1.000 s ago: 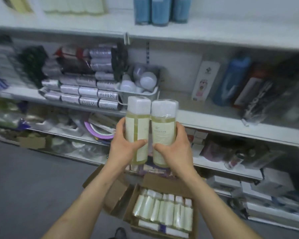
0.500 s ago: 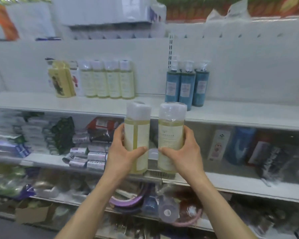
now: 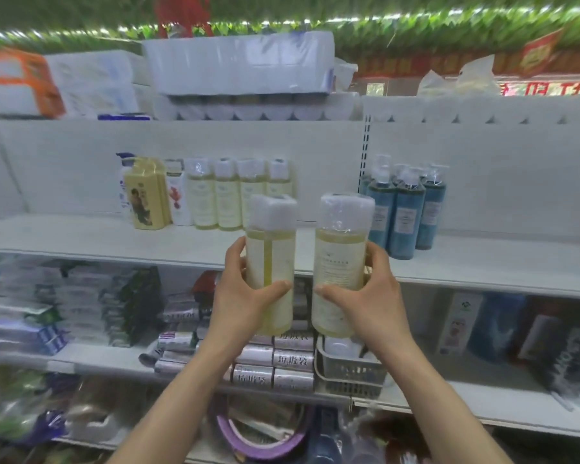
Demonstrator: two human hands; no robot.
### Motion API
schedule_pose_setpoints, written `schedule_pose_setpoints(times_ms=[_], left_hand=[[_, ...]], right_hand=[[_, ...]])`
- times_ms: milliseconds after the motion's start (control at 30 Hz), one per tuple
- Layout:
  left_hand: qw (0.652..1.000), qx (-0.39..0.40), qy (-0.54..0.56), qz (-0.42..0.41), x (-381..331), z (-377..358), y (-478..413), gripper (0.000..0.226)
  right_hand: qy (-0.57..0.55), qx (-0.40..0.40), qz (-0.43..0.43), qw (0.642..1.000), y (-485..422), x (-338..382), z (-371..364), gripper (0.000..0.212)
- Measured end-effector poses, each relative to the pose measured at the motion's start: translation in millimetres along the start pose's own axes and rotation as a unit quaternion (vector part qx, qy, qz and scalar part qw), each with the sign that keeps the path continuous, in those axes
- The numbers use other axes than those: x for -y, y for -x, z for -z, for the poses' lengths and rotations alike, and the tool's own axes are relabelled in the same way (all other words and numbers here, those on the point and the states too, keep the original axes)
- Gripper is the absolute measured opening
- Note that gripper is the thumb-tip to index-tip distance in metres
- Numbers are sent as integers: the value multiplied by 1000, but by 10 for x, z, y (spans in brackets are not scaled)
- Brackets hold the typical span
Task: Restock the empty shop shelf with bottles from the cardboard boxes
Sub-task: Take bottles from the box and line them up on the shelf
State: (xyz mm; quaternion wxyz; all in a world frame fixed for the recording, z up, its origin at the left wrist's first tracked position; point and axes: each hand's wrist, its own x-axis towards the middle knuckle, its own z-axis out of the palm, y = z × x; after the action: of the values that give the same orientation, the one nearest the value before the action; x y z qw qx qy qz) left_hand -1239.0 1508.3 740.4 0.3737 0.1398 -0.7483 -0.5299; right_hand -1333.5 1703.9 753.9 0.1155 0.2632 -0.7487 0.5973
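Observation:
My left hand [image 3: 245, 303] grips a pale yellow bottle [image 3: 271, 249] with a white wrapped cap, held upright. My right hand [image 3: 375, 303] grips a second, matching bottle [image 3: 341, 256] beside it, a small gap between the two. Both are raised in front of the white shelf [image 3: 81, 236], just below its front edge. On that shelf stands a row of several matching yellow bottles [image 3: 228, 195] against the back panel. The cardboard boxes are out of view.
Three blue pump bottles [image 3: 406, 209] stand on the shelf to the right of the yellow row. A yellow pack [image 3: 148, 195] and white bottles sit to the left. Tissue packs [image 3: 238, 65] lie on top. A white basket [image 3: 349, 370] and wrapped goods fill the lower shelves.
The view has tilted up from the box on the floor to the upper shelf. Both hands have lifted the two bottles higher and spread them slightly apart.

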Motion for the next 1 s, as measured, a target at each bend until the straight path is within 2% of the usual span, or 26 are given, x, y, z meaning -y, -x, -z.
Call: schedule_pose_setpoints(times_ms=[267, 467, 767, 867, 1000], left_hand=[[999, -46, -2, -12, -46, 137, -408, 98], [999, -47, -3, -21, 91, 240, -923, 97], [999, 20, 27, -40, 464, 404, -1964, 108], [997, 58, 34, -34, 625, 434, -2293, 104], [996, 64, 46, -37, 723, 394, -2443, 101]], right_hand=[[-22, 37, 36, 998, -444, 30, -158, 93], [-6, 21, 22, 1000, -893, -68, -480, 101], [41, -57, -22, 997, -1694, -295, -1245, 99], [63, -98, -33, 993, -1835, -425, -1472, 100], [80, -116, -33, 990, -1885, -504, -1530, 99]])
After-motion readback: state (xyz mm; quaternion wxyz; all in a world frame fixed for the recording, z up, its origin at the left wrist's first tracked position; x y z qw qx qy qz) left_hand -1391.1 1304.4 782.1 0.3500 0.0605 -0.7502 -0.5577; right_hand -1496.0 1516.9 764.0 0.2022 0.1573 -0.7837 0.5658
